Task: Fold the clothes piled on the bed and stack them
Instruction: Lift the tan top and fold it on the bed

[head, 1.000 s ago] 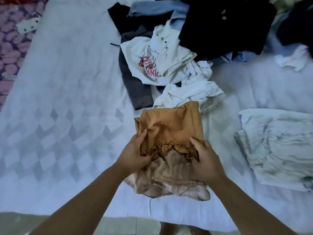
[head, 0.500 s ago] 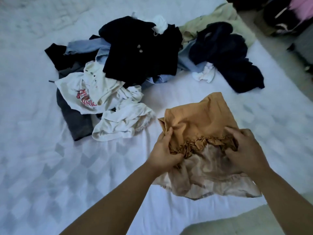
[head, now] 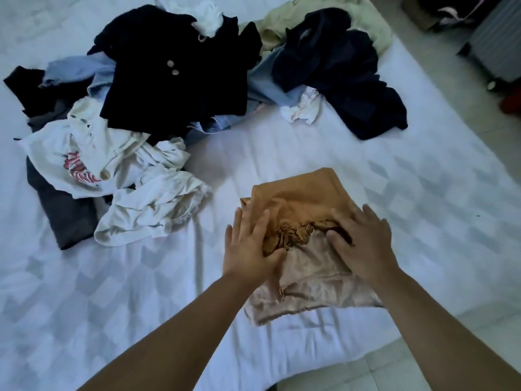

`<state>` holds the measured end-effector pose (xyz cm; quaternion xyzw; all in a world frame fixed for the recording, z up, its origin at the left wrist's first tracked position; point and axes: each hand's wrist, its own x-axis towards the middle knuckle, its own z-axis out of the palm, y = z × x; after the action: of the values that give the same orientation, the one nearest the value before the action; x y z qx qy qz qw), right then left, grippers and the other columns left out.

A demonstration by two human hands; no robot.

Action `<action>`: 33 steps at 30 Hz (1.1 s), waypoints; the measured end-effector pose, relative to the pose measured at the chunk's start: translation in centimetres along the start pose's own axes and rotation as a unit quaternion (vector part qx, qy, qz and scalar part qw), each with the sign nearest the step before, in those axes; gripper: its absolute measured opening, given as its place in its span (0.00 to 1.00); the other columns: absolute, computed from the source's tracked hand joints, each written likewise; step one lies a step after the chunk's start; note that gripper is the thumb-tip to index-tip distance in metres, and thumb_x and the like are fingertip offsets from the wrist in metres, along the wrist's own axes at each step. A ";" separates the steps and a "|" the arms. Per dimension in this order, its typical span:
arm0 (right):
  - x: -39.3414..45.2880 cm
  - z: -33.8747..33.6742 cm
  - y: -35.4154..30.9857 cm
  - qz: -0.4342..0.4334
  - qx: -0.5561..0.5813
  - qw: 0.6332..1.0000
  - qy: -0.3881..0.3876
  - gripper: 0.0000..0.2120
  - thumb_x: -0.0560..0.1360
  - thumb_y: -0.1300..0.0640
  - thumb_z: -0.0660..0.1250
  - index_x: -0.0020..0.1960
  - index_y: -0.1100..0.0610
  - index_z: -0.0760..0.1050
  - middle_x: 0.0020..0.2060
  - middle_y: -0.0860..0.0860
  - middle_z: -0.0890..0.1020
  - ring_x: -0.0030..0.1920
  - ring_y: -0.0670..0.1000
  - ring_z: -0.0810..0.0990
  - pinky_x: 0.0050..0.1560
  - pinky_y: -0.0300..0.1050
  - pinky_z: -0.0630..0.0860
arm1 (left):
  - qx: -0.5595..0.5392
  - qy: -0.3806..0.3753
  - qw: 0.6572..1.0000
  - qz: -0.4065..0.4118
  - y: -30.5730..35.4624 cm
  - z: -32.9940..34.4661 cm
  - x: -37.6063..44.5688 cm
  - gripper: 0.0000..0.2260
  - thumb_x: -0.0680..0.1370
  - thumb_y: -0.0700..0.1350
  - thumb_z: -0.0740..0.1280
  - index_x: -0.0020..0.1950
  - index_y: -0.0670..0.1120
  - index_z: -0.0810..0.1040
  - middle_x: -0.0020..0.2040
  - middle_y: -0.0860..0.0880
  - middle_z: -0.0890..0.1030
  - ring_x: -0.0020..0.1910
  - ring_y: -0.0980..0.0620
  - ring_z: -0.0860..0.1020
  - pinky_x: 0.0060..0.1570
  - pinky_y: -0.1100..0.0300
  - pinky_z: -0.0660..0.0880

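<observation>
Ochre folded garment (head: 298, 201) laid near bed (head: 282, 153) edge, pressed flat by left hand (head: 251, 246) & right hand (head: 363, 244); grip wide, nothing held. Risk: ruffled hem springs open once released, fold lost.

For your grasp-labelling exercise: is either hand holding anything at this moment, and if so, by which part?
Nothing is gripped. The left hand and right hand lie open, pressing flat on the folded mustard-brown garment near its ruffled edge.
</observation>
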<state>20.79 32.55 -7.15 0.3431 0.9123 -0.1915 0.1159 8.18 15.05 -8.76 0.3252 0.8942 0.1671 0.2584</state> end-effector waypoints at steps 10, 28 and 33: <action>0.3 4.9 0.1 0.012 -0.112 0.975 -0.191 0.47 0.67 0.28 0.61 0.74 0.36 0.33 0.75 0.47 0.32 0.75 0.56 0.31 0.71 0.68 0.39 | 0.170 -0.162 0.971 0.050 -0.6 6.1 0.3 0.44 0.75 0.60 0.62 0.73 0.58 0.29 0.70 0.52 0.24 0.75 0.46 0.32 0.73 0.45 0.39; 3.6 7.5 -16.0 -0.181 0.097 0.977 -0.064 0.17 0.76 0.54 0.57 0.55 0.61 0.79 0.51 0.55 0.81 0.55 0.57 0.76 0.54 0.50 0.72 | -0.035 0.075 0.971 -0.224 -16.3 -3.0 2.1 0.19 0.79 0.48 0.64 0.70 0.50 0.71 0.78 0.44 0.51 0.77 0.47 0.49 0.71 0.52 0.56; 2.5 9.4 -17.4 -0.188 0.085 0.974 -0.094 0.22 0.71 0.51 0.54 0.55 0.60 0.80 0.50 0.56 0.82 0.53 0.59 0.78 0.54 0.53 0.73 | 0.035 -0.042 0.970 -0.236 -20.4 -2.8 2.3 0.23 0.80 0.51 0.61 0.75 0.56 0.62 0.78 0.46 0.43 0.77 0.47 0.42 0.72 0.51 0.53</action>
<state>8.01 17.93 -11.72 0.1542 0.9260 -0.3177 0.1336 -5.03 1.28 -16.85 0.1201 0.9394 0.0562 0.3162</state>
